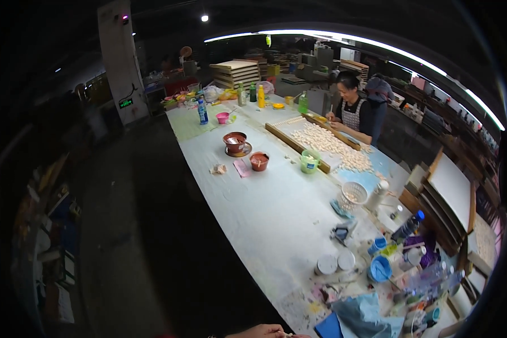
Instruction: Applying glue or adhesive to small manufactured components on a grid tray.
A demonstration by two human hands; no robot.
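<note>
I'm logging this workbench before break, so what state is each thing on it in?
Brown bowl: upright on a plate, open.
Orange-brown pot: upright, open.
Green cup: upright, beside the wooden tray.
Wooden tray: flat, covered with pale small pieces.
White basket: upright, pale pieces inside.
Blue bottle: standing, capped.
Hand: at the lower edge; which hand and what it holds is unclear.

Small pale piece at bottom edge, in fingertips.

Hand cut by lower edge
</note>
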